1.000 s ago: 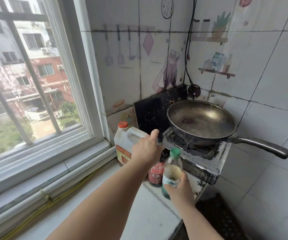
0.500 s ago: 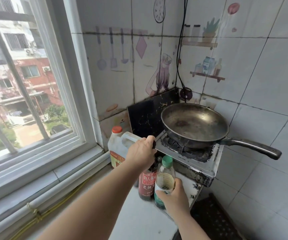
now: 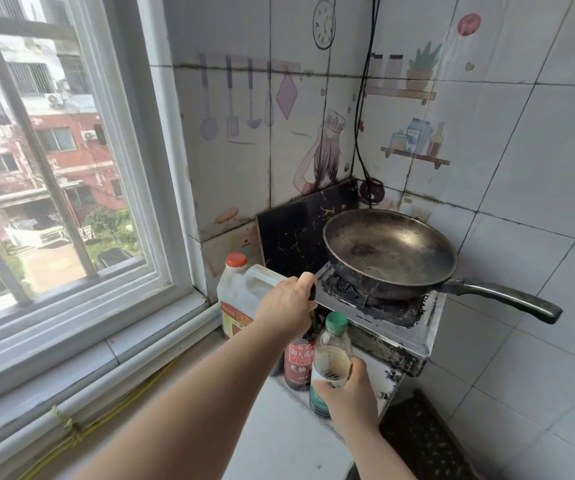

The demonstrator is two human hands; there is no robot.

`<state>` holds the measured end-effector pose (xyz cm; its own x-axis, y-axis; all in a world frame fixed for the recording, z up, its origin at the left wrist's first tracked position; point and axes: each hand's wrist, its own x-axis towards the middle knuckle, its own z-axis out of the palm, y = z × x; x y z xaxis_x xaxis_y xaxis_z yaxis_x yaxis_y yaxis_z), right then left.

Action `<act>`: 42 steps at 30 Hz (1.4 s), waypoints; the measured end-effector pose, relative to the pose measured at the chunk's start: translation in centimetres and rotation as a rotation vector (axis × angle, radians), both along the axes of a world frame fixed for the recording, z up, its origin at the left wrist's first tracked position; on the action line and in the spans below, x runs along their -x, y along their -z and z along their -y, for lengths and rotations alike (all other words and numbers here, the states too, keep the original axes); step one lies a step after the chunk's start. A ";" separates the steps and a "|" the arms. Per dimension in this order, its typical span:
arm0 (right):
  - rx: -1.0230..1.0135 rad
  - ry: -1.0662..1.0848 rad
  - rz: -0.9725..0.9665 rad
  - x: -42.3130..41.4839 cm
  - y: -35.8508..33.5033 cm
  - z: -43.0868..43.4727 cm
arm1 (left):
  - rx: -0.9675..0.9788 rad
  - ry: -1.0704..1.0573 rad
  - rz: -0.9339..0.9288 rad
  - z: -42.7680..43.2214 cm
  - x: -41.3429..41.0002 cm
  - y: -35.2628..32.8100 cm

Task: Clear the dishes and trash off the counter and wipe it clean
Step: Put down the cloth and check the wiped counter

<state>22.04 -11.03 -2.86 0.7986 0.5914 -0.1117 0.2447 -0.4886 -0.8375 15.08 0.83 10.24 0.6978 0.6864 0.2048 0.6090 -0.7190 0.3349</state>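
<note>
My left hand grips the black cap of a dark soy sauce bottle with a red label, standing on the white counter. My right hand is wrapped round the lower body of a clear bottle with a green cap, right beside the soy bottle. A translucent jug with an orange cap stands behind them against the wall corner.
A dark frying pan sits on a grimy single-burner stove, its handle sticking out right. A black cable hangs down the tiled wall. The window and its sill run along the left. Dark floor lies beyond the counter's right edge.
Both hands keep their hold on the two bottles. The view has shifted slightly; the bottles stay roughly in place next to the stove.
</note>
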 end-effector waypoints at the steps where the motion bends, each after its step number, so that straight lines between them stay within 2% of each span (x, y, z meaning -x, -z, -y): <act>1: -0.001 -0.001 0.006 0.0 0.1 -0.1 | 0.007 -0.001 -0.003 -0.1 0.0 0.0; 8: -0.031 0.016 0.020 0.3 0.8 -0.2 | 0.020 0.021 -0.083 -0.4 0.3 -0.3; 10: -0.037 0.018 0.020 0.3 0.9 -0.2 | 0.085 0.025 -0.097 -0.8 0.5 -0.5; 13: -0.026 0.001 0.014 0.3 1.0 -0.2 | 0.342 -0.037 0.074 -1.6 1.1 -1.0; 14: -0.025 -0.007 0.006 0.3 1.0 -0.2 | 0.345 -0.084 0.145 -2.1 1.1 -1.1; 16: -0.029 -0.029 -0.023 0.4 1.2 -0.1 | 0.197 -0.201 0.200 -2.9 1.0 -0.9; 19: -0.054 -0.046 -0.055 0.4 1.4 0.4 | 0.110 -0.275 0.058 -4.4 0.8 0.2; 21: -0.055 -0.052 -0.052 0.2 1.5 0.6 | 0.119 -0.187 -0.134 -5.5 0.4 1.5; 23: -0.060 -0.068 -0.056 0.0 1.5 0.8 | 0.139 -0.122 -0.188 -6.5 0.1 2.5; 30: -0.040 -0.087 -0.058 0.2 1.7 0.5 | 0.260 -0.085 -0.045 -7.8 0.5 2.4; 39: -0.032 -0.068 -0.037 0.3 1.6 0.6 | 0.286 -0.058 0.034 -4.9 1.9 0.6; 42: -0.015 -0.068 -0.011 0.2 1.5 0.6 | 0.305 -0.046 0.141 -4.2 2.0 1.4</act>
